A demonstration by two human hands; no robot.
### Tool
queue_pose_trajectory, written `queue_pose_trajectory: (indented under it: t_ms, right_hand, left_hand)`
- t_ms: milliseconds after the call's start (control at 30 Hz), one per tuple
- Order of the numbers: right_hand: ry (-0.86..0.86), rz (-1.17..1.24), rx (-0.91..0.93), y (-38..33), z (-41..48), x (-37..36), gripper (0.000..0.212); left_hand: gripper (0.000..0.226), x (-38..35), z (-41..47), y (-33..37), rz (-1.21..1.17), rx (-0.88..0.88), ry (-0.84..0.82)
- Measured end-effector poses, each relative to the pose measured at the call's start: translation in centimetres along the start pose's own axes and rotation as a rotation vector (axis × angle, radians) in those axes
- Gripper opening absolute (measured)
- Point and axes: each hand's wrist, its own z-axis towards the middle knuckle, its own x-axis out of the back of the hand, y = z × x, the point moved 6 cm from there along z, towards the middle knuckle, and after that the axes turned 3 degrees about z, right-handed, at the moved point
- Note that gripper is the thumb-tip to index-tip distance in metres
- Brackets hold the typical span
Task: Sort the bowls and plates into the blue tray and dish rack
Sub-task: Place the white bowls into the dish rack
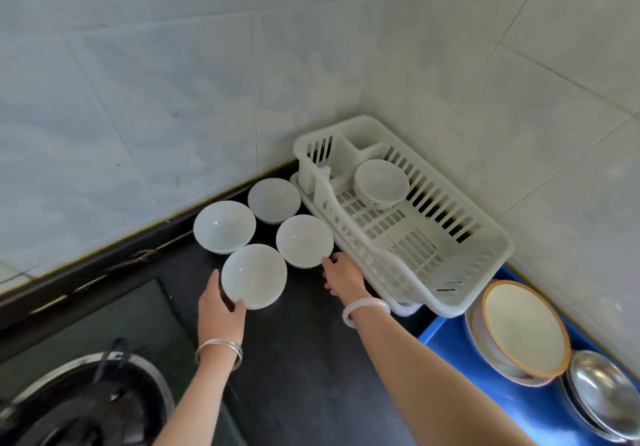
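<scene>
Several white bowls sit upright on the dark counter. My left hand (pixel 220 307) grips the rim of the nearest bowl (pixel 254 275), thumb over its near edge. My right hand (pixel 343 277) touches the near rim of the right bowl (pixel 304 241), fingers curled at its edge. Two more bowls stand behind, one at the left (pixel 224 226) and one at the back (pixel 273 200). The white dish rack (pixel 485 255) stands in the corner with one bowl (pixel 380 182) tilted on its side inside. The blue tray (pixel 450 345) at the right holds a stack of orange-rimmed plates (pixel 523 327).
A metal lid or bowl (pixel 606 393) lies in the blue tray at the lower right. A gas stove burner (pixel 86 404) occupies the lower left. Tiled walls (pixel 173 81) close the counter at the back and right.
</scene>
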Motion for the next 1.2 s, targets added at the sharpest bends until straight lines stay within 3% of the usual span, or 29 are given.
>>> queue_pose_trajectory:
  t_ms: [100, 267, 433, 600, 800, 900, 1200]
  right_hand:
    - [-0.017, 0.146, -0.1, -0.2, 0.5, -0.6, 0.024]
    - [-0.03, 0.351, -0.183, -1.0, 0.3, -1.0, 0.024]
    - [0.011, 0.378, -0.121, -1.6, -1.1, 0.3, 0.032]
    - [0.013, 0.285, 0.001, -3.1, -2.7, 1.2, 0.037]
    - [-0.047, 0.017, 0.15, -5.4, -4.4, -0.7, 0.01]
    - [-0.067, -0.121, 0.153, -5.9, -4.6, -2.7, 0.013]
    - [-0.068, -0.365, 0.148, -5.5, -4.5, -4.4, 0.016]
  left_hand:
    - [0.062, -0.4, 0.1, -1.3, -0.179, 0.113, -0.06]
    - [0.055, -0.8, 0.1, -1.9, -0.28, 0.159, -0.085]
    - [0.054, -0.8, 0.1, -2.1, -0.331, 0.151, -0.096]
    - [0.054, -1.2, 0.3, -2.8, -0.431, 0.173, -0.141]
    - [0.04, -1.5, 0.4, -2.1, -0.664, 0.264, -0.168]
    - [0.038, -1.1, 0.8, -2.2, -0.702, 0.29, -0.155]
    - [0.038, -1.1, 1.7, -2.3, -0.596, 0.23, -0.142]
